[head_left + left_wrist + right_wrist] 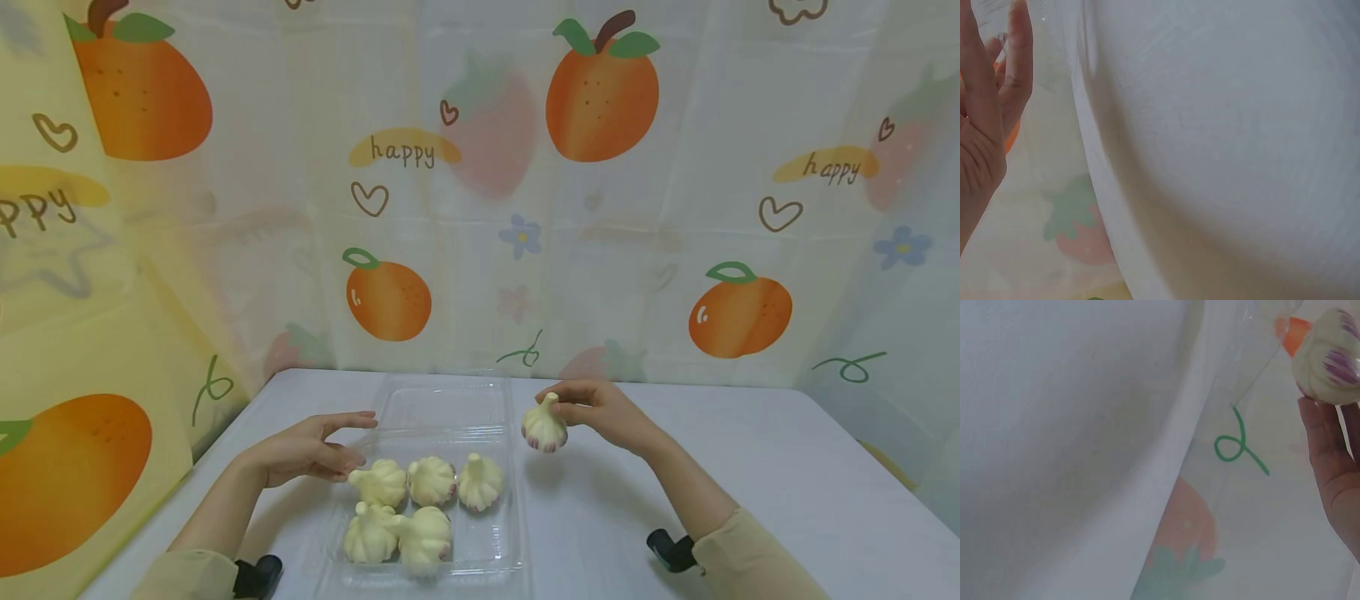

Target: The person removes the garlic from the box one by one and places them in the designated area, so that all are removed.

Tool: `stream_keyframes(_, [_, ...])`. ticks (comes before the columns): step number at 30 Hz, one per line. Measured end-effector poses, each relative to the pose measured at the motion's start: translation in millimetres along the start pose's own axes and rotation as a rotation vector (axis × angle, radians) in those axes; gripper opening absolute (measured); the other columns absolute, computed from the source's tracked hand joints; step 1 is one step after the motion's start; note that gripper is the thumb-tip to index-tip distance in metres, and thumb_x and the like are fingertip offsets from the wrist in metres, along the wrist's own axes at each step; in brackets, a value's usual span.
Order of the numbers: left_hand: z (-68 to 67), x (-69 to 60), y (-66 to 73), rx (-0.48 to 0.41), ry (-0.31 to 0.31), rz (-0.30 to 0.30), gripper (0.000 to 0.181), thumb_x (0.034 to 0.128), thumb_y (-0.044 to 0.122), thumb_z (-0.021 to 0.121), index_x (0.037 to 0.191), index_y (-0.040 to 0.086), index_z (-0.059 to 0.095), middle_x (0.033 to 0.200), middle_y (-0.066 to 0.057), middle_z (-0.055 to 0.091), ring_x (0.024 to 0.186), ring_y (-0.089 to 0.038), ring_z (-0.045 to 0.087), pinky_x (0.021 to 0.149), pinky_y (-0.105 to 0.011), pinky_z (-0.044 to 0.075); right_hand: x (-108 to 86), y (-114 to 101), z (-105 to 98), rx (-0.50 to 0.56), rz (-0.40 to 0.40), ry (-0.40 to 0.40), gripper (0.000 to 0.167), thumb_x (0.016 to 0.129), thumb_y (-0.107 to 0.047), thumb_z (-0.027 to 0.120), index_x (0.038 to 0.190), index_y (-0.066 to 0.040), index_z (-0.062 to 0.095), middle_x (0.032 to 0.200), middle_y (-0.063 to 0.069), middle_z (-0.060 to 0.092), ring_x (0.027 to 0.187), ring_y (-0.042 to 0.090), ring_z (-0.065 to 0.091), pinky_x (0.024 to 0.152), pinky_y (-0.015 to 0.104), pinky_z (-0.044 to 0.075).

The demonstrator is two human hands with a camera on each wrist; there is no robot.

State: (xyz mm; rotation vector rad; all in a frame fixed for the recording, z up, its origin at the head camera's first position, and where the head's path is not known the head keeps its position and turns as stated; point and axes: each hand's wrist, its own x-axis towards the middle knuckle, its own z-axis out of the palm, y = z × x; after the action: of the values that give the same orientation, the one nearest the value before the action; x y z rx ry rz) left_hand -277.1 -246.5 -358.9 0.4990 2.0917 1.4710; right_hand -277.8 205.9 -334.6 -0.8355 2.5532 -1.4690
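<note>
right hand (607, 417) pinching garlic bulb (545, 429), right of clear box (486, 537) holding five more; left hand (303, 450) spread at box's left edge.

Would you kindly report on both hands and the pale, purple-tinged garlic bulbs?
Right hand holding one bulb, right of clear rectangular plastic box. Left hand at box's left edge. Five bulbs inside, nothing visibly blocking.

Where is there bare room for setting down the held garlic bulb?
Inside the clear container, the front right is bare, bordered by the right wall, the back row's rightmost bulb and the front row's right bulb. The white table is also bare right of the right forearm. The container's left is crowded: four bulbs cluster near the left hand.
</note>
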Motion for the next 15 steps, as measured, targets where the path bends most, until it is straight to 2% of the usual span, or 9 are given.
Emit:
stream_keyframes(5, [-0.8, 1.8, -1.7, 0.000, -0.002, -0.001, 0.076, 0.0891, 0.013, 0.069, 0.153, 0.001, 0.030, 0.168, -0.014, 0.005, 0.092, -0.006, 0.065, 0.079, -0.026, 0.058, -1.4, 7.8, -6.6, 0.033, 0.017, 0.050, 0.030, 0.097, -0.022, 0.062, 0.122, -0.005, 0.068, 0.130, 0.020, 0.065, 0.111, 0.021, 0.065, 0.086, 0.027, 0.057])
stream_keyframes(10, [-2.5, 2.1, -3.2, 0.005, 0.003, -0.003, 0.075, 0.0893, 0.011, 0.069, 0.153, 0.001, 0.030, 0.168, -0.014, 0.006, 0.098, -0.010, 0.065, 0.080, -0.027, 0.059, -2.9, 16.3, -12.8, 0.035, 0.052, 0.130, 0.033, 0.098, -0.023, 0.062, 0.125, -0.004, 0.065, 0.124, 0.019, 0.068, 0.102, 0.008, 0.067, 0.087, 0.026, 0.058])
stream_keyframes(15, [-2.8, 1.9, -3.0, 0.001, -0.003, 0.007, 0.076, 0.0892, 0.011, 0.069, 0.153, 0.001, 0.030, 0.168, -0.015, 0.005, 0.097, -0.010, 0.066, 0.080, -0.028, 0.059, -4.7, 25.5, -19.3, 0.035, 0.072, 0.214, 0.034, 0.098, -0.019, 0.061, 0.127, 0.000, 0.063, 0.121, 0.021, 0.067, 0.098, 0.004, 0.066, 0.084, 0.025, 0.059])
